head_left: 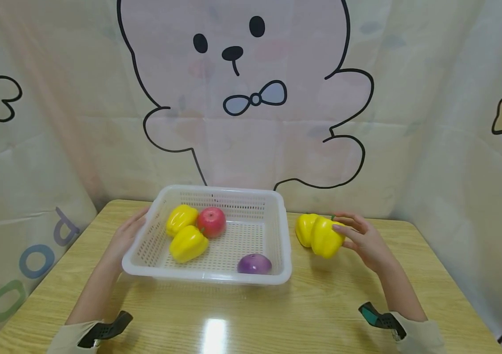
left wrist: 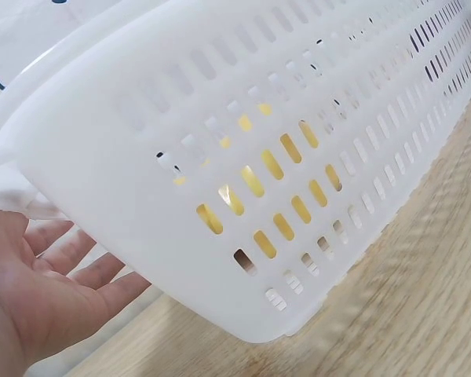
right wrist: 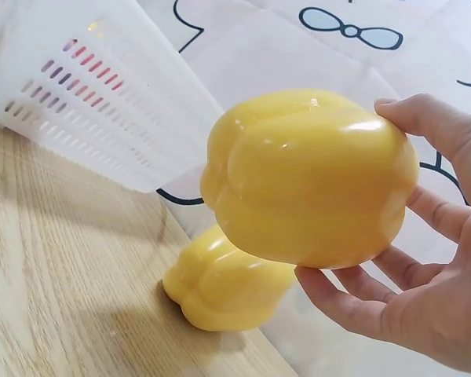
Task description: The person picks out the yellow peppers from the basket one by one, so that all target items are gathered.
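Observation:
My right hand holds a glossy yellow bell pepper, with the thumb on one side and the fingers on the other in the right wrist view. The held pepper is raised off the table. Behind it, a second yellow bell pepper lies on the wood. My left hand rests against the left side of a white perforated basket; in the left wrist view its fingers reach to the wall below the rim, fairly straight. Its thumb is hidden there.
Inside the basket lie two yellow bell peppers, a round red fruit and a purple onion-like piece. The wooden table ends at a printed cloth backdrop behind the basket.

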### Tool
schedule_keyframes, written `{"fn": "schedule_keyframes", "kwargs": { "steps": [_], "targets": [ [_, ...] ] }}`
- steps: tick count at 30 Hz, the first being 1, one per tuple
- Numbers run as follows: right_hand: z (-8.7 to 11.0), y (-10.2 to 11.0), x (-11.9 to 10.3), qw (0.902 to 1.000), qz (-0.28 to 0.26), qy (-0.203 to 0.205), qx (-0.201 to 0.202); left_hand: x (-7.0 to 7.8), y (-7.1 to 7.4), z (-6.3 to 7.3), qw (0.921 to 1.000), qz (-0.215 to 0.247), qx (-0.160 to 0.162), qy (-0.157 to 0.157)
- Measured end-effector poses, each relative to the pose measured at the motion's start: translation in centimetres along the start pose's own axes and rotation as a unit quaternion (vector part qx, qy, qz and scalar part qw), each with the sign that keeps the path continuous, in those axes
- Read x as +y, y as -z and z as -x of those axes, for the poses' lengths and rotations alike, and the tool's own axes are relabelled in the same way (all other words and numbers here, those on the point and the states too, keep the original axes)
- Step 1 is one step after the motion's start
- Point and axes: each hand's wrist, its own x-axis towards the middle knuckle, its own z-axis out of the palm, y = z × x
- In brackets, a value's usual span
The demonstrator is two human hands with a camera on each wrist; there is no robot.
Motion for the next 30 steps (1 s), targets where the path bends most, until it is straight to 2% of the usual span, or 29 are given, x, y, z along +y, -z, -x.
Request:
{"fn": "schedule_keyframes", "kwargs": {
  "steps": [7,18,24,30],
  "targets": [
    [-0.2,0.7,0.8,0.9999,0.008,0.0,0.015,0.0,0.0,0.0,0.9999,0.008,-0.001,0.008],
    [-0.6,1.7,2.1,0.9995,0.018,0.001,0.027,0.1,0.0,0.1,0.9999,0.01,-0.002,0.001],
    [-0.7,2.1,2.6,0.9993,0.021,-0.005,0.03,0.1,-0.1,-0.1,0.9996,0.026,-0.008,-0.002],
    [-0.9,2.5,3.1,0.9992,0.02,-0.01,0.034,0.1,-0.1,0.0,0.9999,0.01,-0.005,-0.004]
  ]
}}
